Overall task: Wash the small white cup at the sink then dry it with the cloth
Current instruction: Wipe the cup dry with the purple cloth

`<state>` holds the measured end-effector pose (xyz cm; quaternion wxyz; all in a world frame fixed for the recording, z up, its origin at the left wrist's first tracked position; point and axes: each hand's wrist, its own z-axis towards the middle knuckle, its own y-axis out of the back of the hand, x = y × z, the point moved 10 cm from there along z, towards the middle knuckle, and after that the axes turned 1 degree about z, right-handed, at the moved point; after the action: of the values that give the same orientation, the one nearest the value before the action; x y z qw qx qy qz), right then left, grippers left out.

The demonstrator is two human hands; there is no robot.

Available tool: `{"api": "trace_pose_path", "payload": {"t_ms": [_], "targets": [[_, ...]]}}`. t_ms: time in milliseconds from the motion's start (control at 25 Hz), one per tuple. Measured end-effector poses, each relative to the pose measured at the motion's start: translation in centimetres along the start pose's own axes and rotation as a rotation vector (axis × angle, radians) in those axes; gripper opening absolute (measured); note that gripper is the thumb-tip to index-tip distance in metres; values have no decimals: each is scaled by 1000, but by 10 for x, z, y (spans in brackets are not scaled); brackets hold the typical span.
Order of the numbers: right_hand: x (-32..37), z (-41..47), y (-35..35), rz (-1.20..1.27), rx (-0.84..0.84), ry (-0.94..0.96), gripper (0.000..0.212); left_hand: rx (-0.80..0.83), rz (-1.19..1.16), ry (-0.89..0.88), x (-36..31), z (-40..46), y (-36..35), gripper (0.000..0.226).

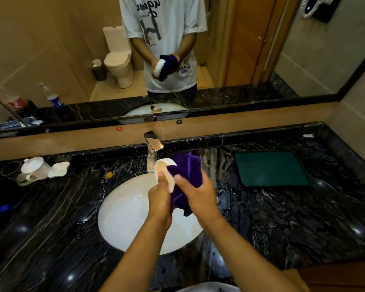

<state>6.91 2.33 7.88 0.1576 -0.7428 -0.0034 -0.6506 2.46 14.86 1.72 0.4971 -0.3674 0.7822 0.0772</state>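
Drying stage by the look of it; left hand (159, 193) gripping cup (165, 172) over sink (122, 216) for drips; right hand (195, 191) bunching cloth (185, 175) against its outside, probably wiping.

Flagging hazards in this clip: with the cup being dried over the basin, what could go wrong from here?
1. The left hand pinches the small white cup by its rim over the sink; wet, it could slip and chip.
2. The purple cloth in the right hand hangs low and may dip into the basin.
3. The faucet sits close behind; the cup could knock it.
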Motion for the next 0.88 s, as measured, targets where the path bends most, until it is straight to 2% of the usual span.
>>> {"api": "trace_pose_path", "payload": {"t_ms": [120,200,240,320,400,520,600,680,880], "targets": [[-7,8,29,80,-64,-84,35,-65,-15,-150,-23,6,23,33],[-9,10,39,121,-89,-126,46,-56,-131,-126,-26,9,33,23],[-9,12,41,147,-92,-140,51,-26,-214,-87,-25,10,33,25],[-5,15,38,190,-49,-154,48,93,-421,13,-18,6,24,47],[7,14,30,28,0,-155,35,175,-540,97,-13,2,16,59],[11,12,6,-667,123,-52,33,219,-408,95,-8,-4,-2,43],[11,9,-2,-905,77,-4,41,171,-186,-20,-7,-4,-10,39],[13,8,-3,-913,40,3,41,113,13,-124,-10,-7,-14,34],[3,4,-24,-775,298,-1,24,81,102,-101,-17,1,1,38]]}}
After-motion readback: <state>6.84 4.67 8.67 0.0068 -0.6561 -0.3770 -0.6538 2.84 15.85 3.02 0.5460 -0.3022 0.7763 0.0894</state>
